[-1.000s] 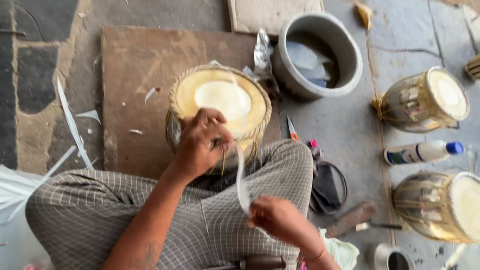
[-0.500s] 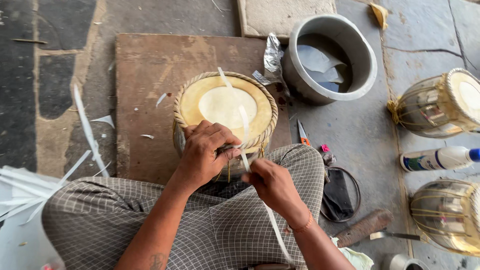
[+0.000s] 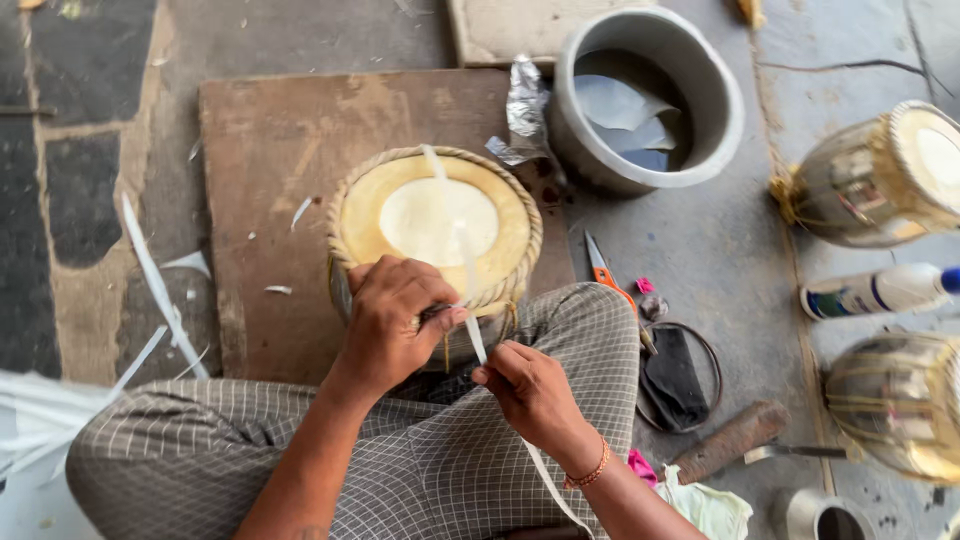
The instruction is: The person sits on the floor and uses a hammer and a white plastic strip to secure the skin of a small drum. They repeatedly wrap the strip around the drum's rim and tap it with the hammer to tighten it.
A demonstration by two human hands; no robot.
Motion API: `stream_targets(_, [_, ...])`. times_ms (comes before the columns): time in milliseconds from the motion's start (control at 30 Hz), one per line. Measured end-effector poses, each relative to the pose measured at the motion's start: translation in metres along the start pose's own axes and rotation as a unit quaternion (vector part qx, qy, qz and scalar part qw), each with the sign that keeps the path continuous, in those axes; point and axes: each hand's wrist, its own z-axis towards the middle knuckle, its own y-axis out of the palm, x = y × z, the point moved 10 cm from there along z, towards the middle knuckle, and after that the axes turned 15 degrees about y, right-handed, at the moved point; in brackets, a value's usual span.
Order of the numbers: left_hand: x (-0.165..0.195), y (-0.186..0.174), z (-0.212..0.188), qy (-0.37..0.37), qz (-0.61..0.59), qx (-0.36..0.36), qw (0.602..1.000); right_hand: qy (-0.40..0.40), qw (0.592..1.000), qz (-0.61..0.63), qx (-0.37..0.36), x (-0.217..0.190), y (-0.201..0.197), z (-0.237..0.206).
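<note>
A small drum (image 3: 436,225) with a pale skin head and braided rim is stood upright on a worn brown wooden board (image 3: 270,150), wedged against the knees of a seated person in checked cloth.

The left hand (image 3: 392,318) is curled over the near rim of the drum, fingers closed, with a thin white strip (image 3: 470,310) pinched at the thumb. The right hand (image 3: 530,390) is held just near of it, fingers closed on the same strip, which runs up across the drum head and down past the wrist.

The ground is grey concrete at right, and patchy dark and tan stone at left. White offcut strips (image 3: 160,290) are scattered along the left edge of the board, and small white flecks are seen on the board itself.

Far right of the drum, a grey round basin (image 3: 720,100) holding pale sheets is set on the concrete, crumpled foil (image 3: 522,110) just beside it. Orange-handled scissors (image 3: 605,280) lie to the right of the knee. Two more drums (image 3: 880,180) (image 3: 895,400) lie on their sides at the right edge, a white bottle (image 3: 870,292) between them. A dark ring with black material (image 3: 675,375) and a wooden-handled tool (image 3: 735,440) lie near right.
</note>
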Motion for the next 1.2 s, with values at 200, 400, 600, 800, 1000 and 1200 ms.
stream_targets(200, [0.001,0.004,-0.008,-0.009,0.010,-0.013,1.000,-0.015,0.996,-0.024,-0.084,-0.012,-0.015,-0.018])
stream_targets(400, [0.000,0.005,-0.011,-0.013,0.019,-0.022,0.999,0.017,0.998,-0.061,0.014,-0.007,-0.121,-0.054])
stream_targets(600, [0.004,0.008,-0.022,-0.015,0.023,-0.039,0.999,0.023,0.991,-0.077,-0.105,0.018,-0.069,-0.105])
stream_targets(800, [0.002,0.007,-0.024,-0.014,0.003,-0.028,1.000,-0.017,0.981,-0.097,-0.170,-0.017,-0.013,-0.103])
stream_targets(1000, [0.007,0.005,-0.019,-0.006,0.026,-0.037,0.999,-0.026,0.976,-0.109,-0.186,-0.014,0.003,-0.100])
stream_targets(1200, [0.010,0.004,-0.017,-0.003,0.007,-0.030,1.000,-0.017,0.976,-0.095,-0.193,-0.012,-0.009,-0.097])
